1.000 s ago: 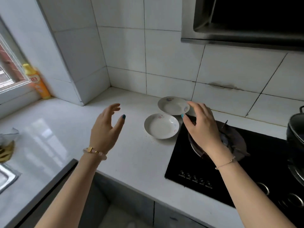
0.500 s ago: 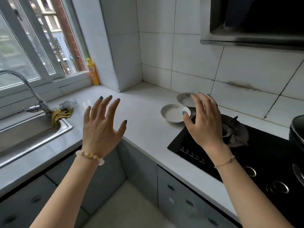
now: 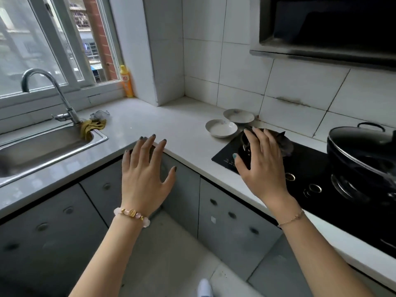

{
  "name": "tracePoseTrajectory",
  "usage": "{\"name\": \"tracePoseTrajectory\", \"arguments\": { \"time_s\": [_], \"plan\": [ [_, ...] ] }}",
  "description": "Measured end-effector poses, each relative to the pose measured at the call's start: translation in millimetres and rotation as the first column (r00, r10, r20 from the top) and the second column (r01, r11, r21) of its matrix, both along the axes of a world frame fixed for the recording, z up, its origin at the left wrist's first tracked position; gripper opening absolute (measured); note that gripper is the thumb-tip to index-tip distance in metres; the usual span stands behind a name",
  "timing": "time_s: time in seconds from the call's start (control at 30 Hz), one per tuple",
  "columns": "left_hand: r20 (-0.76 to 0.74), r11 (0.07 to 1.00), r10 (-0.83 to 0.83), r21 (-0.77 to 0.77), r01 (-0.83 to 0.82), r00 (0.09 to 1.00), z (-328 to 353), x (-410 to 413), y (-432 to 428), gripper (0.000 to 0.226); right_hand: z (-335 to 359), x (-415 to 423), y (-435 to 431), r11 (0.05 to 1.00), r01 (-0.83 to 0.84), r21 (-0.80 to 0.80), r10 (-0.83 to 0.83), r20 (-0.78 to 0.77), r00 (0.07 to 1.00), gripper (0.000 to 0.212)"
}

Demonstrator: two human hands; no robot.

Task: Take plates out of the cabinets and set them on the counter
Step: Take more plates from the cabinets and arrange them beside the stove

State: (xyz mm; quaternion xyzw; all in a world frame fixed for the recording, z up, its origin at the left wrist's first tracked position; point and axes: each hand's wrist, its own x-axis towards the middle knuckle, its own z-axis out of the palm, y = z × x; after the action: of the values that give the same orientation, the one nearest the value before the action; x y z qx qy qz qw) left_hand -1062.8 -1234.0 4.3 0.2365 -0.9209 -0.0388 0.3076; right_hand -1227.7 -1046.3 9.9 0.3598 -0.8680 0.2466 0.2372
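Two small white plates rest on the white counter (image 3: 171, 125) beside the stove: the nearer plate (image 3: 221, 128) and the farther plate (image 3: 238, 116) by the tiled wall. My left hand (image 3: 145, 174) hovers with fingers spread over the counter's inner corner, above the grey lower cabinets (image 3: 231, 217). My right hand (image 3: 261, 166) is also spread and empty, held over the left burner of the black stove (image 3: 310, 181). All cabinet doors in view are closed.
A black wok (image 3: 362, 155) sits on the right burner. A steel sink (image 3: 42, 146) with a faucet (image 3: 53, 91) lies at left, a yellow rag (image 3: 92, 127) on its rim. A yellow bottle (image 3: 126, 82) stands by the window. The range hood (image 3: 325, 28) hangs above the stove.
The view has pulled back and down from the counter, bringing the sink and lower cabinets into sight. Both hands have drawn away from the two plates and stay empty.
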Motion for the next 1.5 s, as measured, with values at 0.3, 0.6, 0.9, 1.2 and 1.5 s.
{"name": "tracePoseTrajectory", "arguments": {
  "time_s": [0.3, 0.6, 0.9, 1.2, 1.5],
  "plan": [
    [-0.033, 0.998, -0.044, 0.044, 0.046, 0.998, 1.6, 55.5, 60.0, 0.065, 13.4, 56.8, 73.7, 0.998, 0.064, -0.027, -0.064, -0.008, 0.998, 0.056],
    [-0.015, 0.966, -0.254, 0.052, 0.254, 0.967, 4.3, 30.5, 153.8, 0.064, -3.7, 87.1, 186.4, 0.974, 0.215, -0.068, -0.215, 0.016, 0.977, 0.055],
    [0.027, 0.835, -0.549, 0.042, 0.548, 0.835, -1.0, -21.9, 322.8, 0.066, -9.4, 110.0, 381.3, 0.845, 0.53, -0.067, -0.53, 0.014, 0.848, 0.054],
    [0.069, 0.656, -0.755, 0.052, 0.753, 0.653, -24.5, -28.5, 502.8, 0.064, -23.5, 164.2, 560.4, 0.68, 0.731, -0.046, -0.728, 0.067, 0.682, 0.055],
    [0.077, 0.523, -0.852, 0.116, 0.844, 0.517, -44.1, -15.2, 628.7, 0.066, -38.4, 212.0, 670.4, 0.58, 0.814, -0.009, -0.812, 0.072, 0.579, 0.054]
  ]
}}
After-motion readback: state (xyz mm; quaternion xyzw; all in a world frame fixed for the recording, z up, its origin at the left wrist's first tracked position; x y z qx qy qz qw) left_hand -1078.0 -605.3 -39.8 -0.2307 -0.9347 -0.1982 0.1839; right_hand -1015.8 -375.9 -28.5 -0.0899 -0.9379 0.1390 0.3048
